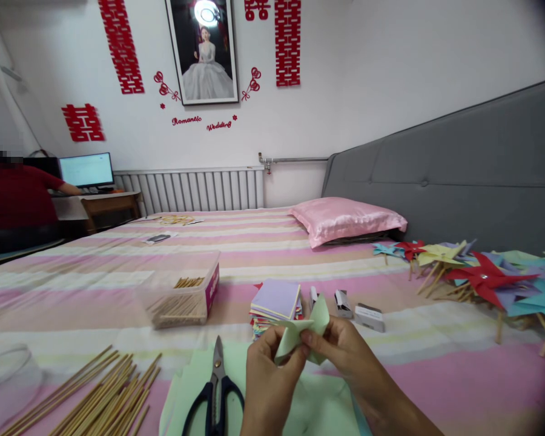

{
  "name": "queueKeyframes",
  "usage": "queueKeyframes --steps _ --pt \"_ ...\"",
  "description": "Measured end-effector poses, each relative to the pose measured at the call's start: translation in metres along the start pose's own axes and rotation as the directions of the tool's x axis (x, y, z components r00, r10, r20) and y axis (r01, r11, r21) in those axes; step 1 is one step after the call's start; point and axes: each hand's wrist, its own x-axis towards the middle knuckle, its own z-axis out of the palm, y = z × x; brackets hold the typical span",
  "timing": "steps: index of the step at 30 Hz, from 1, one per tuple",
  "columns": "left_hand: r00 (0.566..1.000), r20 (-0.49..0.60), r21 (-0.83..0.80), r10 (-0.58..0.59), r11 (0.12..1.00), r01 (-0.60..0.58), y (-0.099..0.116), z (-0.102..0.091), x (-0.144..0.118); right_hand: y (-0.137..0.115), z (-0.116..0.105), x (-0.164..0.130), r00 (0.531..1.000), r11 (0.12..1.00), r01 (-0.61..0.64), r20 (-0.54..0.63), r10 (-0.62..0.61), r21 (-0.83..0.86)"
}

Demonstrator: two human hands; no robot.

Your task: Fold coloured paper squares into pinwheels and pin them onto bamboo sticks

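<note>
A folded piece of light green paper (pixel 305 330) is pinched between both my hands just above the bed. My left hand (pixel 267 375) grips its lower left part with fingers curled. My right hand (pixel 340 351) holds its right side from above. Right behind the paper lies a stack of coloured paper squares (pixel 276 301) with a lilac sheet on top. Black-handled scissors (pixel 215 387) lie shut on green sheets (pixel 327 412) to the left of my left hand.
Wooden sticks (pixel 95 399) lie at lower left, and a clear box (pixel 181 290) holds more. Finished paper pinwheels (pixel 485 278) pile up at right. A pink pillow (pixel 345 219) and grey headboard (pixel 458 175) stand behind. A person in red (pixel 13 200) sits at a far-left desk.
</note>
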Motion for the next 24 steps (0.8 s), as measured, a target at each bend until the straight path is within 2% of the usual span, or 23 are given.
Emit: queueKeyframes --steps 7,11,18,20,24 --pt "1.0 0.002 -0.039 0.024 0.999 -0.024 0.001 0.001 -0.001 -0.002 0.0 -0.001 1.0 0.998 0.022 0.002 -0.022 -0.054" --pt "1.0 -0.001 -0.038 0.014 0.999 -0.014 0.004 0.002 -0.002 -0.007 -0.001 -0.003 0.998 0.994 0.036 0.046 -0.031 -0.107" --pt "0.996 0.075 -0.012 0.057 0.998 -0.056 0.007 0.002 -0.004 -0.005 -0.004 0.001 0.999 0.999 0.032 -0.006 -0.032 -0.01" --pt "0.998 0.036 0.014 0.051 0.999 -0.052 0.007 0.001 -0.003 -0.003 -0.006 0.003 0.999 1.0 0.031 -0.015 -0.031 0.004" --pt "0.977 -0.177 0.208 0.115 0.975 -0.077 0.017 -0.014 0.003 -0.003 -0.011 0.004 0.999 0.999 0.005 -0.052 -0.003 0.051"
